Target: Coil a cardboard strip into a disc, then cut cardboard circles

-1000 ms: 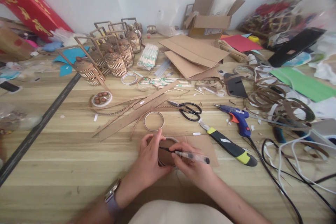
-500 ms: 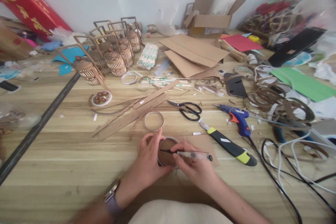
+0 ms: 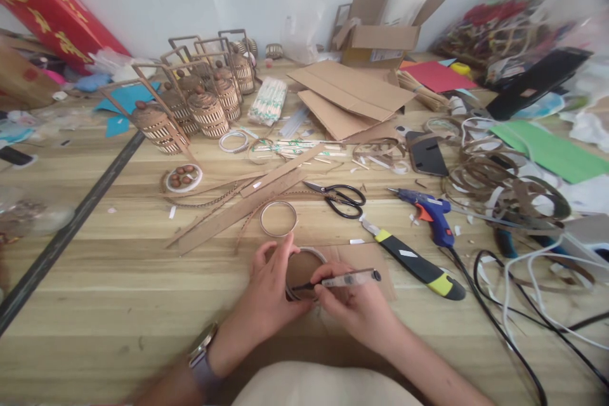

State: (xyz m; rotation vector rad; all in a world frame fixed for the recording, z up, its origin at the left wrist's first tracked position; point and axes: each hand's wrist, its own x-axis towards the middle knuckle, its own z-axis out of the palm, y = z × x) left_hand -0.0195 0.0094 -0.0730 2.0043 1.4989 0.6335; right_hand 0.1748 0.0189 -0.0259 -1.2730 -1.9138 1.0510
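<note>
My left hand (image 3: pixel 269 288) is curled round a thin round ring (image 3: pixel 320 254), pressing it onto a flat piece of cardboard (image 3: pixel 373 266). My right hand (image 3: pixel 354 307) grips a pen (image 3: pixel 351 278) with a clear barrel, its dark tip inside the ring close to the lower left inner edge. Just beyond my left fingertips lies a second ring (image 3: pixel 295 221), flat on the table. Part of the held ring is covered by my fingers.
To the right lie a utility knife (image 3: pixel 413 263), black-handled scissors (image 3: pixel 345 189) and a blue glue gun (image 3: pixel 435 212) with its cable. Cardboard strips (image 3: pixel 242 212) and a dish of brown beads (image 3: pixel 184 178) lie ahead. Several small woven baskets (image 3: pixel 208 113) stand at the back left.
The pen tip has moved down inside the ring, from its left middle toward its lower edge, with my right hand shifting slightly. My left hand and the ring stay in place.
</note>
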